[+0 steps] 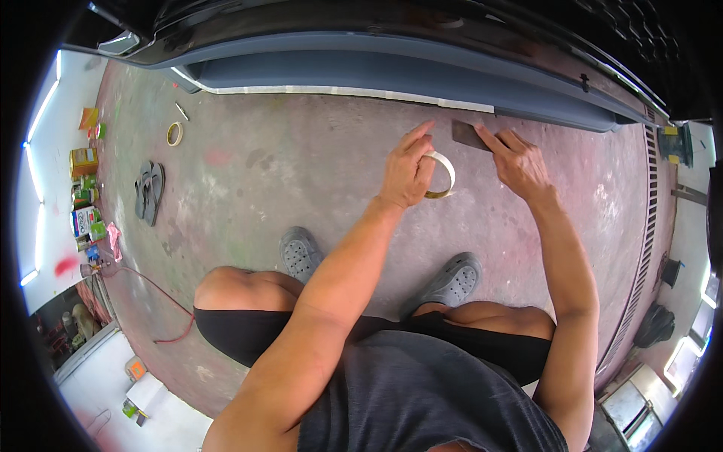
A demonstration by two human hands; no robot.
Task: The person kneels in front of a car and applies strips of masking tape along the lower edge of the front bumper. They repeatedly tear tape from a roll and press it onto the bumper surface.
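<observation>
My left hand (409,169) is closed around a roll of pale masking tape (452,177), which hangs at its right side. My right hand (520,160) pinches a thin, dark, flat rectangular piece (468,135), which looks like a spreader or scraper blade. Both hands are below a vehicle's grey-blue lower trim (301,71), a short way apart from each other. A strip of white masking tape (361,95) runs along the trim's lower edge and ends just above the dark piece.
On the concrete floor (241,188) at the left lie a second tape roll (175,134) and grey slippers (151,192). Several cans (84,161) line the left wall, and a red hose (162,290) trails nearby. A slotted drain (649,203) runs along the right.
</observation>
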